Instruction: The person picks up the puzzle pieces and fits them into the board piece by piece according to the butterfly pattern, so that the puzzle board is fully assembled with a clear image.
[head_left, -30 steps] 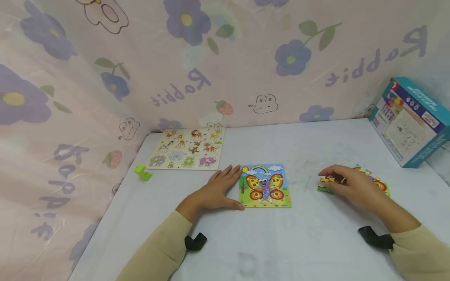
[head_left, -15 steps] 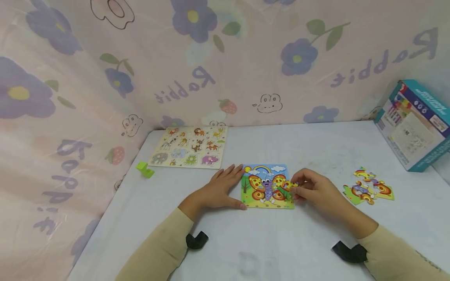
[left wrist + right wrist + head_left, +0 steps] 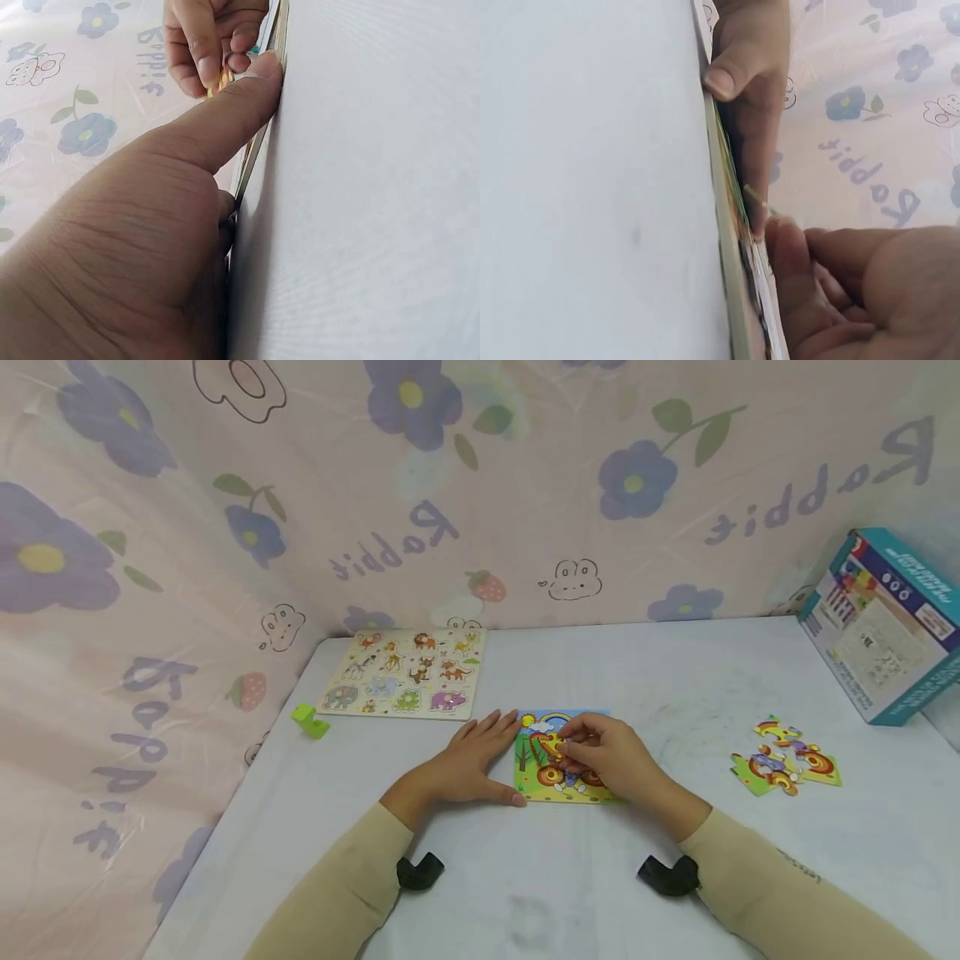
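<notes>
A square butterfly puzzle board [image 3: 536,788] lies on the table in front of me. My left hand [image 3: 467,770] is spread flat along its left side, fingertips at the upper left corner and thumb [image 3: 259,71] on the lower left one. My right hand [image 3: 613,762] is over the board and pinches a small jigsaw piece [image 3: 552,745], yellow and red with some green, between thumb and fingers. In the right wrist view the piece [image 3: 756,196] is tilted close above the board's surface. The right hand covers much of the picture's right half.
Several loose jigsaw pieces [image 3: 786,760] lie in a cluster to the right. An animal picture board [image 3: 405,675] is at the back left, with a lime green block [image 3: 309,722] beside it. A teal toy box [image 3: 885,627] stands at the back right, before a printed curtain [image 3: 510,460].
My right hand has carried the jigsaw piece leftward from beside the loose cluster to over the butterfly board. The left hand has stayed at the board's left edge.
</notes>
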A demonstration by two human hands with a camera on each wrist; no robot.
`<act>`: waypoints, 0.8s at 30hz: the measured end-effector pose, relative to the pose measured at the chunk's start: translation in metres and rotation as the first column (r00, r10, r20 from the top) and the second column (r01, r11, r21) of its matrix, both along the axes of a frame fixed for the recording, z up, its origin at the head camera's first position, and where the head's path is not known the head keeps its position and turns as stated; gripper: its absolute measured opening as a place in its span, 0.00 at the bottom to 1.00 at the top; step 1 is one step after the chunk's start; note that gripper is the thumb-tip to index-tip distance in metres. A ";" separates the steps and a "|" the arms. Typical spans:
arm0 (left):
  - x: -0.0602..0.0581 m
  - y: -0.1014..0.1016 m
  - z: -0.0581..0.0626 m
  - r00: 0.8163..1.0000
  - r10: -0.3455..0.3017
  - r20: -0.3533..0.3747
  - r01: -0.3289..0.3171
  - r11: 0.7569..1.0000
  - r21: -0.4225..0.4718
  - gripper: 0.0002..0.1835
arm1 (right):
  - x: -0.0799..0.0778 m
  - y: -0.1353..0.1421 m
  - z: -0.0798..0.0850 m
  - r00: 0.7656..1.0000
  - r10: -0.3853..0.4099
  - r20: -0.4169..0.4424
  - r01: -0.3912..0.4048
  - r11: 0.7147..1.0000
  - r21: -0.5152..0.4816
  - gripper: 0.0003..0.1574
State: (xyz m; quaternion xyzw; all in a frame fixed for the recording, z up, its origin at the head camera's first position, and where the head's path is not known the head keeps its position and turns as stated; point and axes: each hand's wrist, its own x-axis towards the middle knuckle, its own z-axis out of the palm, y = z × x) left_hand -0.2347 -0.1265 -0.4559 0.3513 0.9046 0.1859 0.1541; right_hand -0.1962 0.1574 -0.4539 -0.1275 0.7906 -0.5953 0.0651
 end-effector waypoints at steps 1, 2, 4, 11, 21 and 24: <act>0.000 0.000 0.000 1.000 -0.002 0.000 0.002 1.000 0.003 0.67 | -0.001 -0.004 0.000 1.000 -0.001 0.005 0.001 1.000 0.005 0.11; 0.000 0.000 0.000 1.000 -0.003 0.000 0.003 1.000 0.007 0.67 | -0.001 -0.007 0.000 1.000 -0.001 0.011 0.001 1.000 0.008 0.11; 0.000 0.000 0.001 1.000 -0.006 0.001 0.006 1.000 0.012 0.67 | -0.002 -0.012 0.000 1.000 -0.003 0.027 0.003 1.000 0.014 0.11; 0.000 0.000 0.000 1.000 -0.005 0.004 0.005 1.000 0.009 0.67 | 0.002 -0.019 0.002 0.999 -0.017 -0.043 0.025 0.983 0.183 0.11; 0.001 -0.001 0.000 1.000 -0.008 -0.004 0.008 1.000 0.006 0.66 | 0.016 -0.016 0.011 0.864 0.303 -0.402 -0.007 0.806 0.592 0.20; 0.001 -0.001 0.000 1.000 -0.011 -0.011 0.011 1.000 0.002 0.66 | 0.022 -0.016 0.012 0.817 0.436 -0.377 -0.044 0.700 0.713 0.33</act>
